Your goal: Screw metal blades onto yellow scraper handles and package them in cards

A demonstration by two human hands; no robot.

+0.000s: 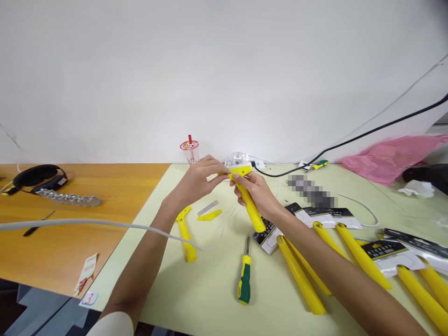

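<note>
A yellow scraper (252, 211) is held up over the table, its handle slanting down to the right and a pale blade strip along the top of its head. My right hand (259, 189) wraps round the handle just below the head, thumb on its front. With thumb and fingertips, my left hand (203, 175) pinches the left end of the head. Below lie another yellow scraper handle (186, 238), a loose metal blade (207, 207) and a yellow cover piece (210, 215). A green and yellow screwdriver (245, 280) rests nearer me, its shaft pointing away.
Several yellow handles (301, 275) and black-and-white packages (388, 254) spread over the right side. A lidded cup (190, 151) and a power strip (238, 161) stand by the wall. A grey cable (105, 224) crosses in front of my left forearm. A pink bag (388, 158) lies back right.
</note>
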